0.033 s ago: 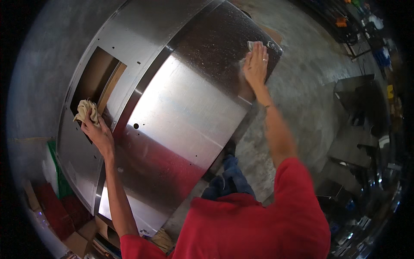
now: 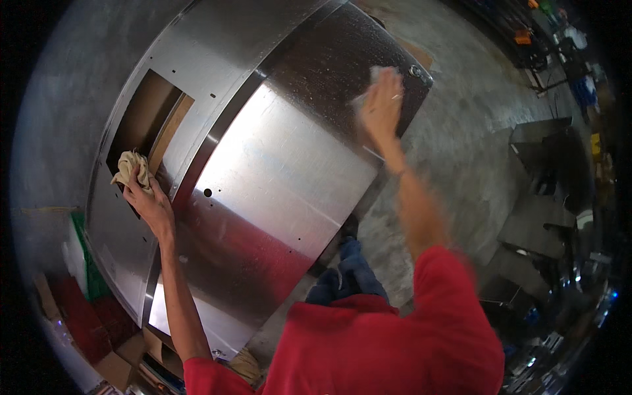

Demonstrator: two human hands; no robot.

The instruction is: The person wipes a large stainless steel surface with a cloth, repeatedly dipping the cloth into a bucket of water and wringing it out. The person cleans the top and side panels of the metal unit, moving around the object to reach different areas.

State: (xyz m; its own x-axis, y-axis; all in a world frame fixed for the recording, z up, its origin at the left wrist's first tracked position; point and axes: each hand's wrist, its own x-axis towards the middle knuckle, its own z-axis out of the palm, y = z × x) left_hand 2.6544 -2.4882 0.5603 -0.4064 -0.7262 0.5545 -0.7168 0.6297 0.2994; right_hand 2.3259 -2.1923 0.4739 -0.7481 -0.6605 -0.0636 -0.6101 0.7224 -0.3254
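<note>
A large brushed-metal cabinet lies before me, its smooth panel marked with small droplets and a few round holes. My left hand is closed round a bunched beige cloth at the lower end of a rectangular opening in the cabinet. Out at the panel's far right end, my right hand, smeared by motion, presses a thin whitish cloth against the metal. The cloth shows at the fingertips and beside the hand; the rest is hidden under the palm.
Near the panel's far right corner sits a small round metal fitting. Flattened cardboard and a red box lie at lower left. Dark metal boxes stand on the concrete floor at right, near cluttered shelves.
My right hand has slid a little left and nearer across the panel with the whitish cloth, away from the round fitting. My left hand and the beige cloth have stayed put.
</note>
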